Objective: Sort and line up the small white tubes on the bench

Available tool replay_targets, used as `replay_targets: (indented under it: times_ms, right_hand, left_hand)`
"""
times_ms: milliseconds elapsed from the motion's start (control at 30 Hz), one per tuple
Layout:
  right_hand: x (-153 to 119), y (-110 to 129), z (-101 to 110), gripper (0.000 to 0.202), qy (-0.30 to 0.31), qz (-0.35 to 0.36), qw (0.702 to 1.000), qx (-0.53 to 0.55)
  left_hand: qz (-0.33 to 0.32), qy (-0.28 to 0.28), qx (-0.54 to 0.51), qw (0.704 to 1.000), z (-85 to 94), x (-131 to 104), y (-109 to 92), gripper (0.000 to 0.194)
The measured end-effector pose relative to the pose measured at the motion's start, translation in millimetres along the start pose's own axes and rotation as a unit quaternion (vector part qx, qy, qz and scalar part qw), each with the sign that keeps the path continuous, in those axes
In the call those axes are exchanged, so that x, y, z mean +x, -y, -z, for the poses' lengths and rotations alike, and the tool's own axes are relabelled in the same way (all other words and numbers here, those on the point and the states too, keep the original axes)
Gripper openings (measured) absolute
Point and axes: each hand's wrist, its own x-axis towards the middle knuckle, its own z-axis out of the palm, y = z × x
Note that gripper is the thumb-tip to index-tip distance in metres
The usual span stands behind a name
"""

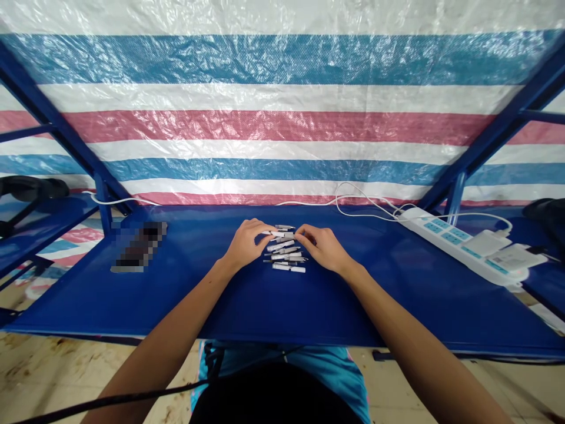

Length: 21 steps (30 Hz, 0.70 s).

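Observation:
Several small white and grey pen-like pieces [286,254] lie in a loose pile at the middle of a blue table [220,294]. My left hand [247,240] and my right hand [322,246] meet just above the pile. Between their fingertips they pinch one white piece [282,234], the left hand at its left end and the right hand at its right end. The other pieces rest on the table between and just in front of my hands.
A white power strip [459,247] with plugged-in white chargers and cables lies at the right. A blurred dark flat object [140,246] sits at the left. Blue frame bars rise on both sides, and a striped tarp hangs behind the table.

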Motion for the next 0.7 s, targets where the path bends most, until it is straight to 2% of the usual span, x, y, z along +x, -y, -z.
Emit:
replay_targets:
  times_ms: [300,567,700]
  right_hand:
    - [-0.9,1.6,-1.6,0.008,0.019,-0.009,0.999,0.03]
    - [-0.2,1.4,0.9,0.024,0.011,-0.035,0.999,-0.003]
    - [0.1,2.3,2.9,0.043,0.037,-0.034,0.998,-0.023]
  left_hand:
    - [0.008,0.006,0.002,1.0,-2.1,-1.6,2.2,0.02]
    - [0.007,0.007,-0.004,1.0,-3.1,-3.0,1.7,0.019]
    - [0.0,0.019,-0.002,1.0,-3.5,-3.1,1.7,0.02]
